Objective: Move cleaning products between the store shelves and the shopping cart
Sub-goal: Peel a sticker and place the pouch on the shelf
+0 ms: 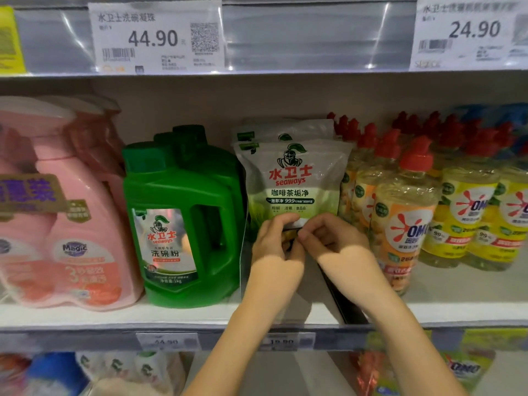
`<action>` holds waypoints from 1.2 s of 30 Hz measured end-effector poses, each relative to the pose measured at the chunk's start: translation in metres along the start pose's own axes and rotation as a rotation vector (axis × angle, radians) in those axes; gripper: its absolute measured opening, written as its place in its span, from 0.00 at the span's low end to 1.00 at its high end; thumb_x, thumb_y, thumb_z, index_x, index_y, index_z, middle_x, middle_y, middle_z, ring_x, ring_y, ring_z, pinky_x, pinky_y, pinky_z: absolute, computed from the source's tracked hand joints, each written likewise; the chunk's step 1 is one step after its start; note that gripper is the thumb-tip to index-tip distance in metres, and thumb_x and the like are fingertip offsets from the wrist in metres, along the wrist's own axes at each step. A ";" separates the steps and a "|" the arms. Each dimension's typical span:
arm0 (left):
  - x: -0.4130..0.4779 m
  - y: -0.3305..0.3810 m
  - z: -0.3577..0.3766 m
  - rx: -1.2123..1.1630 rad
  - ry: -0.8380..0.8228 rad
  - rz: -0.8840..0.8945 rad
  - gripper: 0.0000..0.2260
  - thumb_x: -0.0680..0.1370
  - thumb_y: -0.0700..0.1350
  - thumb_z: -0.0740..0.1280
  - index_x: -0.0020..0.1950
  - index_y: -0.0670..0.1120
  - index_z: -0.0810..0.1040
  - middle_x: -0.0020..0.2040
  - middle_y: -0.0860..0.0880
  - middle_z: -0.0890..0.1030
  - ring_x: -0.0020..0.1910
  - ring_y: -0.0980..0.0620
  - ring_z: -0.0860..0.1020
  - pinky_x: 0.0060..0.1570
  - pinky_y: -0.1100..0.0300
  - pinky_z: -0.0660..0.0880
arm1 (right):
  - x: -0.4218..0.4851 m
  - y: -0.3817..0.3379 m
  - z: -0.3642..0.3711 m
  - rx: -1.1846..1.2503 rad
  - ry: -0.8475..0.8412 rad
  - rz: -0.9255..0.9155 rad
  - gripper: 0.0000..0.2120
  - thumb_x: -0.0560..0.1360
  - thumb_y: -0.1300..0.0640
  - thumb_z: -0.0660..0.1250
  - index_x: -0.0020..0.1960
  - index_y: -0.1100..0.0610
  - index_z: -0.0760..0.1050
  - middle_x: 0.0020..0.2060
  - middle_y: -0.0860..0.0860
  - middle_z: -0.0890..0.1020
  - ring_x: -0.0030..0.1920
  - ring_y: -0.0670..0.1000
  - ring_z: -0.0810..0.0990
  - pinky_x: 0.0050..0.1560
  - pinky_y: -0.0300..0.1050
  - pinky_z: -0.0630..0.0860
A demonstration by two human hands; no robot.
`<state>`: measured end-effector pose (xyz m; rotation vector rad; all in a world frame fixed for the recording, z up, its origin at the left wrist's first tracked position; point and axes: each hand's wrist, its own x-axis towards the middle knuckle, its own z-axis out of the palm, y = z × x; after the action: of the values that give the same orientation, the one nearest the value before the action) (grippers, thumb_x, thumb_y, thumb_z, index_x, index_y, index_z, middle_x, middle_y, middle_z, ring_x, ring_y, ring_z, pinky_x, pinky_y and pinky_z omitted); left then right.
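- Head view: front pouch point(294, 178), white and green w/ "seaways" logo, stands upright on the mid shelf point(85, 312), between the green jug point(183, 224) and the orange-label OMO bottles point(405, 212).
- Left hand point(274, 238) is at the pouch's bottom edge, fingers curled, pinching the lower-left part.
- Right hand point(331, 235) is just beside it, fingers curled in a narrow pinch on the lower-right part of the same edge.
- Hands nearly touch each other. A small dark/yellow patch shows between them; can't tell what it is.
- Second pouch point(283, 130) of the same kind sits right behind the front one, only its top showing.
- Pink bottles point(71, 224) w/ "Magic" label stand left of the jug, touching it.
- Yellow-label OMO bottles point(468, 218) w/ red caps are at far right, next to the orange ones.
- Black divider strip point(345, 304) runs along the shelf under the right forearm.
- Price tags on the rail above: 44.90 tag point(155, 37) and 24.90 tag point(468, 32).
- Front rail below the pouch carries a blurred 19.90 tag point(285, 341).
- Lower shelf pkgs are blurred, not readable.
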<state>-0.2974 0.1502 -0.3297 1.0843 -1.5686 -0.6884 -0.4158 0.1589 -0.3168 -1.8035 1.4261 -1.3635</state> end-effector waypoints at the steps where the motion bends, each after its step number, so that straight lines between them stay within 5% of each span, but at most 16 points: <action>1: -0.005 0.007 -0.003 -0.031 -0.014 0.007 0.19 0.75 0.32 0.64 0.56 0.57 0.75 0.59 0.53 0.74 0.55 0.56 0.78 0.60 0.55 0.76 | -0.007 -0.004 -0.003 0.064 0.015 -0.011 0.05 0.76 0.60 0.68 0.44 0.50 0.76 0.38 0.46 0.81 0.41 0.43 0.79 0.42 0.36 0.74; 7: -0.043 0.044 -0.035 -0.265 0.030 0.035 0.13 0.76 0.35 0.67 0.58 0.48 0.78 0.55 0.54 0.81 0.53 0.61 0.80 0.51 0.70 0.75 | -0.057 -0.025 -0.020 0.291 0.018 -0.156 0.13 0.72 0.56 0.71 0.55 0.48 0.76 0.49 0.45 0.81 0.51 0.48 0.81 0.51 0.37 0.77; 16: -0.120 0.049 -0.082 -0.272 0.251 -0.017 0.13 0.74 0.38 0.71 0.58 0.47 0.78 0.55 0.54 0.82 0.56 0.55 0.80 0.53 0.66 0.76 | -0.085 -0.043 0.019 0.565 -0.244 -0.210 0.18 0.70 0.59 0.75 0.57 0.49 0.76 0.48 0.50 0.82 0.49 0.50 0.81 0.49 0.39 0.78; 26: -0.221 0.034 -0.169 -0.076 0.591 -0.192 0.15 0.73 0.44 0.71 0.59 0.53 0.78 0.57 0.58 0.81 0.58 0.57 0.79 0.56 0.60 0.76 | -0.135 -0.094 0.119 0.696 -0.581 -0.159 0.22 0.66 0.57 0.78 0.57 0.47 0.76 0.47 0.50 0.81 0.48 0.49 0.81 0.48 0.36 0.77; 30: -0.266 0.028 -0.219 -0.047 0.722 -0.222 0.16 0.74 0.40 0.72 0.60 0.51 0.76 0.55 0.61 0.80 0.54 0.60 0.79 0.52 0.66 0.75 | -0.168 -0.128 0.179 0.728 -0.713 -0.171 0.22 0.66 0.57 0.78 0.56 0.45 0.76 0.47 0.50 0.81 0.48 0.49 0.81 0.46 0.35 0.77; 36: -0.355 0.007 -0.324 0.021 0.889 -0.323 0.16 0.72 0.44 0.71 0.58 0.55 0.77 0.56 0.58 0.80 0.59 0.57 0.78 0.60 0.58 0.76 | -0.239 -0.192 0.293 0.782 -0.954 -0.147 0.21 0.65 0.54 0.77 0.55 0.43 0.77 0.47 0.47 0.81 0.47 0.49 0.81 0.46 0.36 0.78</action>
<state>0.0204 0.5056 -0.3882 1.4134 -0.6460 -0.3065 -0.0600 0.3832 -0.3747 -1.6188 0.2094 -0.7251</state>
